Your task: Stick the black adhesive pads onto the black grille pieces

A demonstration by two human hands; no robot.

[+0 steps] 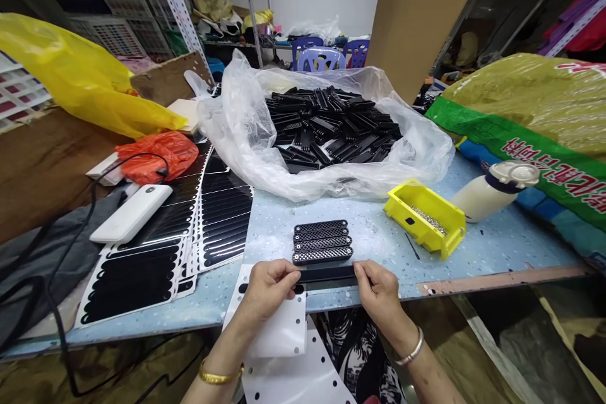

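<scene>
My left hand (267,290) and my right hand (379,290) pinch the two ends of a long black strip (327,274) at the table's near edge. Both hands have their fingers closed on it. Just beyond the strip lie three black perforated plastic pieces (322,242) side by side. A white backing sheet with punched holes (279,328) lies under my left hand and hangs over the edge. Each wrist wears a bangle.
A clear plastic bag (246,132) holds a heap of black plastic pieces (331,126). Sheets of black stickers (208,214) lie at left under a white power bank (131,213). A yellow bin (426,218) and a white bottle (492,189) sit at right.
</scene>
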